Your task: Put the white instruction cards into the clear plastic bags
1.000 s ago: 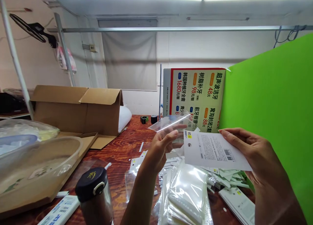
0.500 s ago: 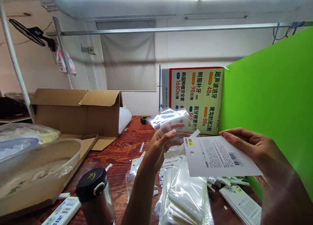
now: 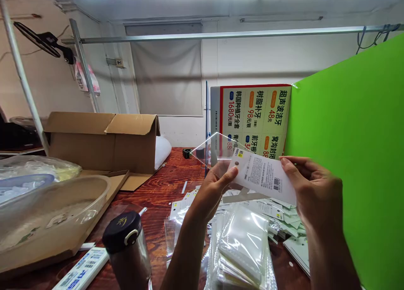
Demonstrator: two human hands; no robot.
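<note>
Card (image 3: pixel 259 174) looks light, thinly stiff and best held by its edges, right hand (image 3: pixel 312 184) pinching the barcode end, left hand (image 3: pixel 212 189) gripping a likely slippery, clear sleeve (image 3: pixel 216 147).

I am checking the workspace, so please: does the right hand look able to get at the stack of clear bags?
Probably yes: the stack of clear bags looks uncovered on top, but the right hand would first need to release the white card.
</note>
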